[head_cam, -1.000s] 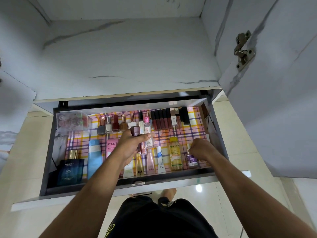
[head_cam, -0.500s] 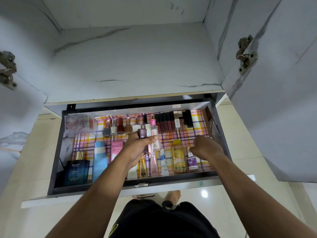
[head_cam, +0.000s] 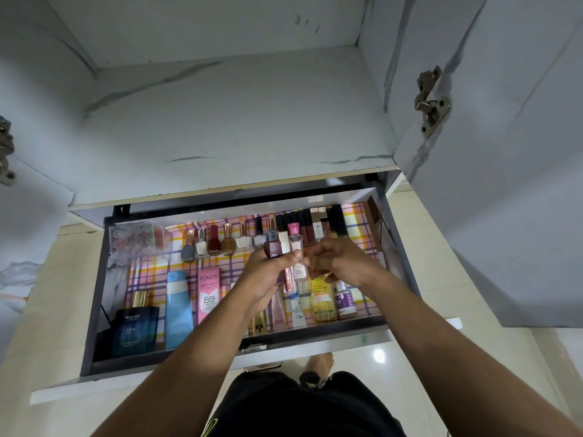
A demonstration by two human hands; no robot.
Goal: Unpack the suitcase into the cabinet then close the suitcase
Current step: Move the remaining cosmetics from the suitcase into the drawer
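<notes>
The left hand (head_cam: pixel 268 275), at the middle of the frame, is curled round a cluster of small cosmetics: a maroon nail-polish bottle (head_cam: pixel 272 249), a pink-capped clear bottle (head_cam: pixel 295 240) and a slim lip-gloss tube (head_cam: pixel 289 278) hanging below its fingers. The right hand (head_cam: pixel 339 263) meets it just to the right, fingers bent toward the same cluster; whether it pinches one of the items cannot be told. Both hover over the open cabinet drawer (head_cam: pixel 94 310), lined with a pink and yellow checked sheet. Behind the hands, along the drawer's upper edge, runs a row of nail polishes (head_cam: pixel 217 241). Lower left lie a dark blue perfume box (head_cam: pixel 134 331), a light blue tube (head_cam: pixel 178 307) and a pink Pond's BB cream tube (head_cam: pixel 208 293). Below the right hand sits a yellow Garnier bottle (head_cam: pixel 322 299). A clear plastic box (head_cam: pixel 138 239) occupies the drawer's upper left corner.
</notes>
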